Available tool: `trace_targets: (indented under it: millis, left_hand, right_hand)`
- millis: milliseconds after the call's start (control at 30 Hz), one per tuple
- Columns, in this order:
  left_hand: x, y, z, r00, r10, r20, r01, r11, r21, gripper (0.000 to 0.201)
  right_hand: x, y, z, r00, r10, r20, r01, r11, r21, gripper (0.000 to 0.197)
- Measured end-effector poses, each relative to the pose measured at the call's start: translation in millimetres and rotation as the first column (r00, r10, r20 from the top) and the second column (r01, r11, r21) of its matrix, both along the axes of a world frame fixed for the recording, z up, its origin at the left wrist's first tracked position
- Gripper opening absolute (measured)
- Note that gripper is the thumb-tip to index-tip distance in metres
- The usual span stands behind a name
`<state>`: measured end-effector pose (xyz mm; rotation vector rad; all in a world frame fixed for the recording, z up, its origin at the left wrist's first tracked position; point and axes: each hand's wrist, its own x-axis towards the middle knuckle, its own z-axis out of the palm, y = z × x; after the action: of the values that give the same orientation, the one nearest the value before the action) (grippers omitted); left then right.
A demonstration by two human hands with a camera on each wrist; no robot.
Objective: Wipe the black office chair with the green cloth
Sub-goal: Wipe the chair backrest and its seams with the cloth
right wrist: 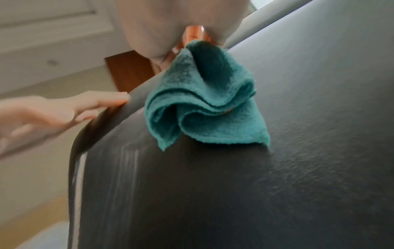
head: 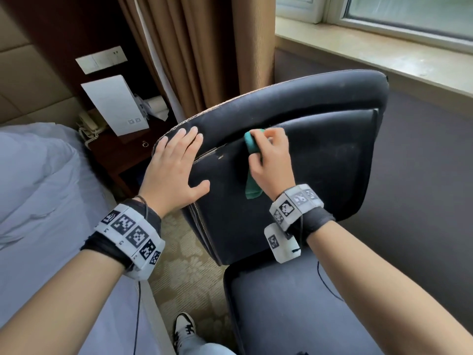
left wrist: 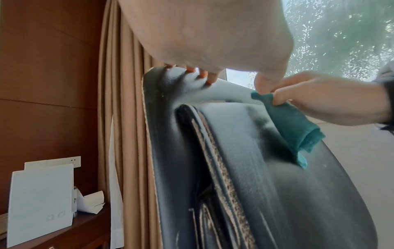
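The black leather office chair (head: 320, 160) faces the person, its backrest rising away from them. The right hand (head: 271, 160) clutches the bunched green terry cloth (head: 252, 147) against the upper backrest; unwiped leather stretches rightward. The left hand (head: 171, 170), flat and released, steadies the left edge.

black chair (head: 320, 155), green cloth (head: 249, 143), tan curtain (head: 204, 52)

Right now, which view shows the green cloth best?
The right wrist view: the green cloth fills mid-frame, folds clear, draped on the black chair. The head view shows slivers around the right hand; the left wrist view shows a rolled side.
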<state>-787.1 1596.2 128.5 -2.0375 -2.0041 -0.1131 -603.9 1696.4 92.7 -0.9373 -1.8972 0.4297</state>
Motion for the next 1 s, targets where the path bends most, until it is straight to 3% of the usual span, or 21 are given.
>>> trace_targets:
  millis: [133, 233, 300, 433, 567, 633, 767, 1000]
  left_hand:
    - [2, 0, 1, 1.0, 0.023, -0.017, -0.023, 0.999, -0.023, 0.088]
    - [2, -1, 1, 0.999, 0.029, -0.038, -0.031, 0.999, -0.042, 0.088]
    - [0, -2, 2, 0.998, 0.029, -0.059, -0.032, 0.998, -0.049, 0.087]
    - [-9, -5, 4, 0.992, 0.016, -0.128, -0.023, 0.999, -0.048, 0.083]
    - [-20, -6, 0, 0.983, 0.008, -0.183, -0.015, 0.999, -0.036, 0.083]
    - [-22, -5, -1, 0.983, 0.002, -0.182, -0.008, 0.999, -0.031, 0.084]
    - [-27, -2, 2, 0.986, -0.036, -0.162, 0.031, 0.999, -0.03, 0.084]
    - [-36, 0, 7, 0.981, -0.104, -0.162, 0.094, 0.993, -0.065, 0.085]
  right_hand:
    - [29, 16, 4, 0.957, -0.184, -0.223, 0.165, 0.981, -0.102, 0.04]
    - [34, 30, 5, 0.936, -0.257, -0.239, 0.224, 0.962, -0.156, 0.037]
    - [32, 34, 3, 0.951, -0.274, -0.139, 0.252, 0.954, -0.161, 0.035]
    - [30, 30, -3, 0.914, -0.369, 0.172, 0.372, 0.928, 0.013, 0.041]
    - [23, 25, -4, 0.959, -0.265, 0.097, 0.273, 0.959, -0.078, 0.041]
    - [11, 15, -3, 0.979, -0.196, 0.061, 0.199, 0.979, -0.04, 0.038]
    - [-29, -16, -9, 0.995, -0.015, 0.1, 0.015, 1.0, 0.0, 0.04]
    - [-58, -44, -11, 0.973, 0.125, 0.196, -0.131, 0.991, 0.017, 0.043]
